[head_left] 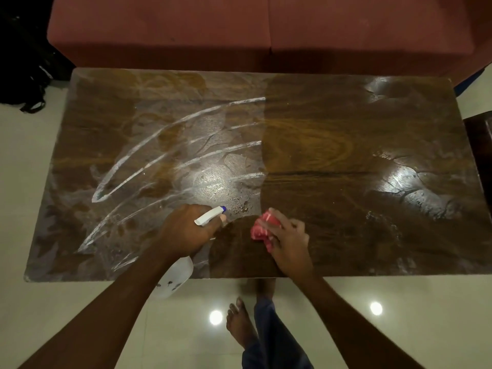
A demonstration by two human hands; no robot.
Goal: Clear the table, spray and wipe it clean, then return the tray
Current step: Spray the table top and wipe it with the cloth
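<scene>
At the near edge of the table (pixel 332 145), close to its middle, the person's two hands work side by side. The left hand (pixel 186 230) has its fingers wrapped round the neck of a white spray bottle (pixel 178 274), with one fingertip showing just under the head. The blue-tipped nozzle points out across the table top toward the far edge, and the bottle's rounded body hangs back over the near edge, above the floor (pixel 80 302). There are a few dark marks on the body, perhaps print, but too small and blurred for me to read.

Just beside it, the right hand (pixel 288 241) grips a bunched red and pink cloth (pixel 262 227), fingers curled over the top of it. The cloth looks to be down on the wood, though I cannot say for certain that it touches.

The table's left half is covered with long, curved white streaks (pixel 159 145) of spray and a milky film, reaching from the near left corner toward the middle. The right half is darker, with wet patches shining near the right edge.

A reddish sofa (pixel 266 30) stands along the far edge. A black bag (pixel 24 62) lies on the floor off the far left corner. The person's bare foot (pixel 239 323) and a blue trouser leg (pixel 269 342) show on the pale tiles below.
</scene>
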